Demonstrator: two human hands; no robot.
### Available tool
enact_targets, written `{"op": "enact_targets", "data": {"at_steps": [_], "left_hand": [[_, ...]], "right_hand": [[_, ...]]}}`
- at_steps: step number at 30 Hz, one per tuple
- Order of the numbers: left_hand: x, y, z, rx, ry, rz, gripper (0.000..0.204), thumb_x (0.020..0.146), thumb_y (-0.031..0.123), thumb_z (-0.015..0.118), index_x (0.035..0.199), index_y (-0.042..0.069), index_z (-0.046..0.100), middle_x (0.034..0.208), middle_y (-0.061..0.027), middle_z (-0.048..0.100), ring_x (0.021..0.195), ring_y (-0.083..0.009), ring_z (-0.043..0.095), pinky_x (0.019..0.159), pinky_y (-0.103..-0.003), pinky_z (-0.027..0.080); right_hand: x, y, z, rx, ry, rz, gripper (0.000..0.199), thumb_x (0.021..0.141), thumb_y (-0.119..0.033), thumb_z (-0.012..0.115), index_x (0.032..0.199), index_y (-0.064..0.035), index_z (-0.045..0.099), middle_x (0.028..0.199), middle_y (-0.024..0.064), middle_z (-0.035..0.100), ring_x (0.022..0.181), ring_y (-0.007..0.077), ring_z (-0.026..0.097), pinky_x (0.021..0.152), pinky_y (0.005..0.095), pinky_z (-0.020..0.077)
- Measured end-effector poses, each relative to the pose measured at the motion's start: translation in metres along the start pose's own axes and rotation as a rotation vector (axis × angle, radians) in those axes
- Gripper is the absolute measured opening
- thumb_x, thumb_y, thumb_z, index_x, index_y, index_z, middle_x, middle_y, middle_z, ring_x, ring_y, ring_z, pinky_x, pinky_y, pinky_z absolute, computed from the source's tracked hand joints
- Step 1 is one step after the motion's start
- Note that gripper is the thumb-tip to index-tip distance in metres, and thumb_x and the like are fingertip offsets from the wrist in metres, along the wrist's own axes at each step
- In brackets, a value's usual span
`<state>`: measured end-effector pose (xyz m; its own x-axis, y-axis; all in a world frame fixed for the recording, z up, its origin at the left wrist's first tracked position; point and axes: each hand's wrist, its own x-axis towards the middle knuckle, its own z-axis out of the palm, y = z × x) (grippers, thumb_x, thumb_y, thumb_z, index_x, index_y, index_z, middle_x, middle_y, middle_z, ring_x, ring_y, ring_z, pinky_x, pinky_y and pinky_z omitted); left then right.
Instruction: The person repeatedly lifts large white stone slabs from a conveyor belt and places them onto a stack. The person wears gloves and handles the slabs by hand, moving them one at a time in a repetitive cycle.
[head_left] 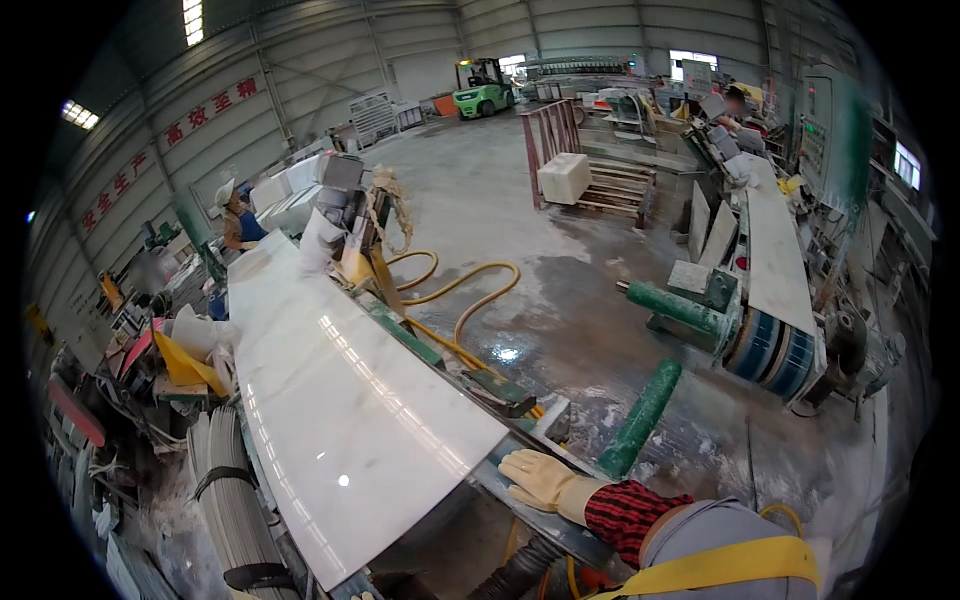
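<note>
Resting flat on the metal rail (560, 525), the gloved right hand (537, 478), its grip open, touches the glossy white slab (340, 400).

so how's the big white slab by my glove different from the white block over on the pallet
The white slab is thin, flat and long with a glossy face, lying on the machine bed under the gloved right hand. The white block is small, chunky and matt, sitting on a wooden pallet. Both are pale stone.

A row of red signs (212, 108) ran along the grey wall at the far left, with more red characters (118, 185) lower on the same wall. A pale rectangular sign board (697, 75) stood far back at the right.
</note>
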<state>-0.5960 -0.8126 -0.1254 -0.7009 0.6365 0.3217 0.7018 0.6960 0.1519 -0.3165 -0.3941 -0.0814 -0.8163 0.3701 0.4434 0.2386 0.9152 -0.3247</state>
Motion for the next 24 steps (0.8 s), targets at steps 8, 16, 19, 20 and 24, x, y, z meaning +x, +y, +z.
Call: {"op": "enact_targets", "data": {"at_steps": [8, 16, 19, 20, 24], "left_hand": [[0.013, 0.025, -0.006, 0.003, 0.069, 0.1, 0.056, 0.114, 0.039, 0.054, 0.159, 0.005, 0.056, 0.162, -0.0261, 0.054, 0.154, -0.0431, 0.046, 0.132, -0.055, 0.028], [0.022, 0.033, -0.005, -0.012, 0.065, 0.141, 0.056, 0.114, 0.039, 0.054, 0.159, 0.006, 0.057, 0.162, -0.026, 0.054, 0.153, -0.0431, 0.046, 0.132, -0.055, 0.027], [0.02, 0.029, -0.006, -0.006, 0.07, 0.14, 0.055, 0.114, 0.039, 0.054, 0.159, 0.006, 0.057, 0.161, -0.026, 0.055, 0.153, -0.0431, 0.046, 0.132, -0.055, 0.027], [0.02, 0.028, -0.006, -0.007, 0.071, 0.139, 0.055, 0.114, 0.039, 0.054, 0.159, 0.006, 0.057, 0.161, -0.026, 0.055, 0.153, -0.0431, 0.046, 0.132, -0.055, 0.027], [0.017, 0.025, -0.008, 0.001, 0.079, 0.132, 0.055, 0.114, 0.039, 0.054, 0.158, 0.006, 0.057, 0.161, -0.0259, 0.055, 0.153, -0.0431, 0.047, 0.132, -0.055, 0.027]], "right_hand": [[-0.003, 0.009, 0.019, -0.007, 0.038, -0.005, 0.047, 0.096, -0.027, 0.07, 0.132, 0.0023, 0.063, 0.137, 0.0217, 0.064, 0.134, 0.0388, 0.058, 0.12, 0.0487, 0.0437], [-0.013, 0.014, 0.025, 0.034, 0.076, -0.02, 0.048, 0.093, -0.02, 0.074, 0.132, 0.0036, 0.06, 0.133, 0.0222, 0.062, 0.127, 0.0416, 0.059, 0.113, 0.0506, 0.0479], [-0.01, 0.012, 0.022, 0.046, 0.081, -0.022, 0.047, 0.092, -0.019, 0.074, 0.131, 0.003, 0.06, 0.132, 0.0212, 0.062, 0.126, 0.0409, 0.059, 0.112, 0.0503, 0.0482], [-0.01, 0.012, 0.022, 0.051, 0.073, -0.02, 0.047, 0.092, -0.019, 0.074, 0.131, 0.0028, 0.061, 0.132, 0.0211, 0.062, 0.126, 0.0407, 0.059, 0.112, 0.0501, 0.048], [-0.01, 0.009, 0.021, 0.039, 0.08, -0.015, 0.045, 0.093, -0.021, 0.073, 0.131, 0.0022, 0.062, 0.133, 0.0208, 0.063, 0.127, 0.0405, 0.059, 0.114, 0.0495, 0.0473]]}}
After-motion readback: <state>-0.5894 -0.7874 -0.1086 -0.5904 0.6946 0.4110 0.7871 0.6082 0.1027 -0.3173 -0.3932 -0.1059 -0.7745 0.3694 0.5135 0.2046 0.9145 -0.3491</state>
